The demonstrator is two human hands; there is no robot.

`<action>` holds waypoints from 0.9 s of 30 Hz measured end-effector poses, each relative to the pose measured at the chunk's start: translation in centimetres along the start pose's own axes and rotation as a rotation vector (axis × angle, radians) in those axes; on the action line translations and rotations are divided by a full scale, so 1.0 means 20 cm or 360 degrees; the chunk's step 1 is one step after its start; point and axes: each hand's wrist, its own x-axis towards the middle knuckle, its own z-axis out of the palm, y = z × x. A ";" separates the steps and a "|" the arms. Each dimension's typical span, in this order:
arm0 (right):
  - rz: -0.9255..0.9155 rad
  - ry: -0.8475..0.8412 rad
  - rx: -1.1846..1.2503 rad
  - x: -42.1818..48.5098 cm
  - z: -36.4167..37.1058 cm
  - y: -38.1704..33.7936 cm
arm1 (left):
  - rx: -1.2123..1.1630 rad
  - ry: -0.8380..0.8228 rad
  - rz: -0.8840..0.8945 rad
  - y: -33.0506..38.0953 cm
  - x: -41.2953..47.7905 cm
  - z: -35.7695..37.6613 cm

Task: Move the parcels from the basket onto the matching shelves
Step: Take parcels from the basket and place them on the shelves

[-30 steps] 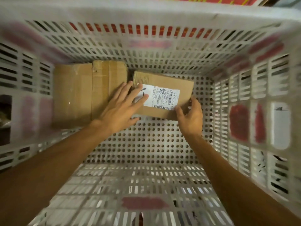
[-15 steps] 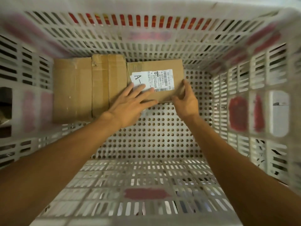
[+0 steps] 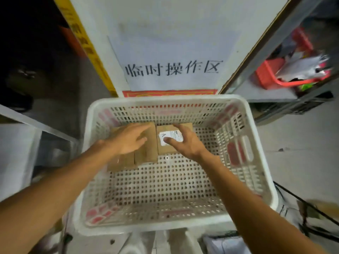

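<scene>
A white slotted basket (image 3: 165,101) holds cardboard parcels at the far left of its floor. A small brown parcel (image 3: 165,150) with a white label marked "A" lies next to two plain brown parcels (image 3: 146,155). My left hand (image 3: 128,141) lies flat on the plain parcels with its fingers straight. My right hand (image 3: 189,144) is over the labelled parcel, thumb on the label and fingers curled over its far right edge. It hides the parcel's right side.
Behind the basket stands a white board (image 3: 172,68) with black characters. A metal shelf (image 3: 271,92) at the right carries a red basket (image 3: 275,77) of papers. Another shelf edge (image 3: 36,125) runs at the left. Black cables (image 3: 302,204) cross the floor at the right.
The view has pulled back and up out of the basket. My left hand has left the labelled parcel for the plain ones. My right hand has shifted from its right edge onto its top.
</scene>
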 end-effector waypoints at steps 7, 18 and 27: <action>-0.0513 0.0015 -0.0076 -0.17 -0.12 -0.81 | -0.0195 0.0489 -0.0206 0.03 -0.67 -0.73; -0.1442 -0.0594 -0.0041 -0.65 0.29 -2.05 | -0.0307 0.1327 -0.1079 0.02 -2.27 -1.15; -0.2098 -0.1063 -0.0192 -1.50 0.89 -2.66 | -0.0196 0.1846 -0.1633 0.34 -3.50 -1.02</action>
